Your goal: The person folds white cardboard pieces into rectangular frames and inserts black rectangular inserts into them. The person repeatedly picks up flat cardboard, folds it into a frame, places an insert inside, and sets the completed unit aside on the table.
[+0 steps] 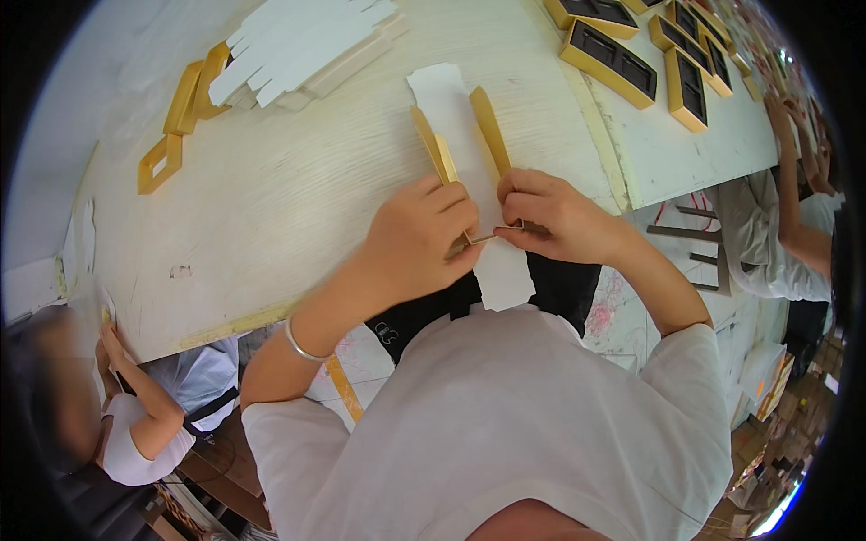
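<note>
Close to the table's near edge, my left hand (pixel 422 227) pinches one side of a folded gold cardboard strip (pixel 490 131). My right hand (pixel 557 215) grips the other side, its fingers and thumb closed on the card. Two long gold flaps stand up and point away from me, one beyond each hand. The short near part of the strip spans the gap between my fingertips, partly hidden by them. Under it lies a long white paper strip (pixel 444 95), which hangs over the table edge toward my lap.
A pile of white cut card sheets (pixel 302 45) lies at the far left. Beside it are a few gold cardboard frames (pixel 161 164). Several gold boxes with black inserts (pixel 609 63) sit at the far right. Other people work at the left (pixel 149 415) and right (pixel 803 207).
</note>
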A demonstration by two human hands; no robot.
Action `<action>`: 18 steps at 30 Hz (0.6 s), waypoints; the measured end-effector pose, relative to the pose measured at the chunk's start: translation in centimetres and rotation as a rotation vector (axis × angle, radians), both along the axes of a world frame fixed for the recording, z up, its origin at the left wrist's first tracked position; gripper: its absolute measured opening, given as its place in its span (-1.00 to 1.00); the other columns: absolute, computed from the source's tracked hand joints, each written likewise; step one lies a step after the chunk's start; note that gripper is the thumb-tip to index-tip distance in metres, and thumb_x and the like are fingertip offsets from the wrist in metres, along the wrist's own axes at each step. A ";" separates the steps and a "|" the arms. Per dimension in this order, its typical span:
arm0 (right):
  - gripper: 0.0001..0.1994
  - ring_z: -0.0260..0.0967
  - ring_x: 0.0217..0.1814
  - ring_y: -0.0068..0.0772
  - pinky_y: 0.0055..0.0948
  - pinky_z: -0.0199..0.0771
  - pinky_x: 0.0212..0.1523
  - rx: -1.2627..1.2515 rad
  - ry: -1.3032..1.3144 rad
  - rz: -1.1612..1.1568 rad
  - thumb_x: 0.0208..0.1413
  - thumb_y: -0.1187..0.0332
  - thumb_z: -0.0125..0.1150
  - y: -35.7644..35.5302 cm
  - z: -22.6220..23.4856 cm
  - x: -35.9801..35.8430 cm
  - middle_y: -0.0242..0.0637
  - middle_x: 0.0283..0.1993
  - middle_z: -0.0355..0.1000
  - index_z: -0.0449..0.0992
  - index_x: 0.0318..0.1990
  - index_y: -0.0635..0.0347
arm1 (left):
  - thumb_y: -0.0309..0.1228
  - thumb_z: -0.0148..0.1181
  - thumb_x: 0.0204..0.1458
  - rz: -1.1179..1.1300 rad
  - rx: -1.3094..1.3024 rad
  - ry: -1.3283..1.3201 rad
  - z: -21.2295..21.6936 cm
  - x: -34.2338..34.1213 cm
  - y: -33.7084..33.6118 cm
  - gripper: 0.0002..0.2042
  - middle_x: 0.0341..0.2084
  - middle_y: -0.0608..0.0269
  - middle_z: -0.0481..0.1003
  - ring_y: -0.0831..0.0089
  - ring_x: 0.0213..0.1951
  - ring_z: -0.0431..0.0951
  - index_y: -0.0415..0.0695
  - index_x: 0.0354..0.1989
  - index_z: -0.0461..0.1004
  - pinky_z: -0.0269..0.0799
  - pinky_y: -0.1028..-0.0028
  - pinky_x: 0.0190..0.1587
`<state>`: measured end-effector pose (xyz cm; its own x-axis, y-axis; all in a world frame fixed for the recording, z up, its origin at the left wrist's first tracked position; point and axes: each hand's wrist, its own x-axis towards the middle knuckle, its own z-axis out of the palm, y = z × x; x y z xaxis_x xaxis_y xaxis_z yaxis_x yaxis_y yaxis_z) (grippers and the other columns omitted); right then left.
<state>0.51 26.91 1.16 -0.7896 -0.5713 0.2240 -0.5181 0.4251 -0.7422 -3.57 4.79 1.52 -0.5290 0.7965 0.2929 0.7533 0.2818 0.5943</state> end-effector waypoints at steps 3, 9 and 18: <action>-0.74 0.27 -0.28 -0.12 -0.31 0.31 -0.30 -0.038 -0.239 -0.067 -0.10 0.60 0.26 -0.7 1.6 0.5 -0.20 -0.30 0.24 0.28 -0.29 0.25 | -0.56 0.27 -0.26 0.161 0.054 -0.046 -0.4 1.4 1.5 -0.84 -0.55 0.32 0.36 0.31 -0.45 0.39 -0.11 -0.48 0.43 0.31 0.40 -0.46; -0.66 0.29 -0.27 -0.30 -0.45 0.37 -0.30 -0.133 -0.432 -0.138 -0.07 0.69 0.21 -0.8 2.0 1.1 -0.20 0.10 0.20 0.24 -0.18 0.19 | -0.58 0.26 -0.25 0.182 0.059 -0.025 -0.5 2.1 1.6 -0.87 -0.58 0.31 0.34 0.38 -0.52 0.40 -0.13 -0.49 0.49 0.30 0.42 -0.52; -0.47 0.32 -0.11 -0.24 -0.32 0.35 -0.18 0.239 0.540 -0.069 -0.18 0.58 0.20 0.1 -1.9 4.3 -0.14 0.05 0.36 0.36 0.08 0.29 | -0.45 0.30 -0.15 0.128 0.002 -0.307 0.0 1.6 1.0 -0.86 -0.54 0.26 0.36 0.30 -0.48 0.41 -0.14 -0.41 0.49 0.33 0.37 -0.46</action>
